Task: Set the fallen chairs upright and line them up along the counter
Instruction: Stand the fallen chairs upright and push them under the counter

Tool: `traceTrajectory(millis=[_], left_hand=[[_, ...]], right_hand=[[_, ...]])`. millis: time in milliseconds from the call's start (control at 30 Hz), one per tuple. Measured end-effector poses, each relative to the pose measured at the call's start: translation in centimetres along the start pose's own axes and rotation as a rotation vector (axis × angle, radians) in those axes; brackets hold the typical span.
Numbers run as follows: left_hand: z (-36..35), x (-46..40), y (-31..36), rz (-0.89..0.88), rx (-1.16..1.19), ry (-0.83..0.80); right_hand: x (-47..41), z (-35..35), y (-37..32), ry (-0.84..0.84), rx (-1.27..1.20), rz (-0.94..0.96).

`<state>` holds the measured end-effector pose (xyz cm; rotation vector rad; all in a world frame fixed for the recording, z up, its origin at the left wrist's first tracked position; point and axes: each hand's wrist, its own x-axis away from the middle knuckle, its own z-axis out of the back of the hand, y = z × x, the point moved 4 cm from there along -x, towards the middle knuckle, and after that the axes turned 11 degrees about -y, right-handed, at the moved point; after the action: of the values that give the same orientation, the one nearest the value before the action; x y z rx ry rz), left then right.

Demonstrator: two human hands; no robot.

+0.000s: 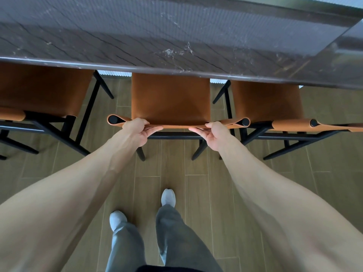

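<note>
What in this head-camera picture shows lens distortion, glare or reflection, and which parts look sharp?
Head view: the wide lens bows the counter edge and swells the forearms near the bottom corners; pale glare and a reflection sit on the counter's glossy right end; the middle chair, gripped by the left hand and right hand, looks sharp, under soft, even light.

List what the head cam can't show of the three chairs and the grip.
- Middle chair: seat front hidden under the counter.
- Left chair: cut by the left edge.
- Right chair: backrest runs off the right edge.
- Left hand, right hand: fingers partly hidden behind the backrest strap.
</note>
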<state>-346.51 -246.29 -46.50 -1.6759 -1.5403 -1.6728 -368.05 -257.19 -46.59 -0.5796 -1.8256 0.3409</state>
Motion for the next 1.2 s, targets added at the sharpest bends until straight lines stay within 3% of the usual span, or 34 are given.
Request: traceTrajectory(millis=[367,433,533,600,700,767,933,1200], left_hand=[[0.0,0.9,0.9,-0.025,-0.030,-0.025],[-0.3,2.1,1.1,-0.009,-0.129,-0.049],[-0.8,4.8,1.7,0.034,-0.427,-0.087],[-0.6,6.7,2.6,-0.012,-0.549,-0.105],[1.4,9.3,5.1,-0.207,-0.596,-0.116],[3.6,11.2,7.0,-0.332,-0.571,-0.144],[12.6,16.2,10.6,-0.571,-0.467,-0.159],[33.4,25.5,13.1,-0.784,-0.345,0.011]], right_hand=[[1.1,-0.7,-0.2,-0.040,0.000,-0.084],[1.8,-1.5,0.3,-0.073,0.141,-0.166],[3.2,-3.5,0.6,-0.142,0.564,-0.224],[4.3,-5.5,0.5,-0.180,0.701,-0.147],[6.4,-8.6,0.1,-0.233,0.693,0.116],[8.3,-10.8,0.2,-0.269,0.680,0.278],[13.8,-17.3,3.4,-0.364,0.668,0.466],[22.8,-31.2,19.6,-0.574,0.705,0.532]])
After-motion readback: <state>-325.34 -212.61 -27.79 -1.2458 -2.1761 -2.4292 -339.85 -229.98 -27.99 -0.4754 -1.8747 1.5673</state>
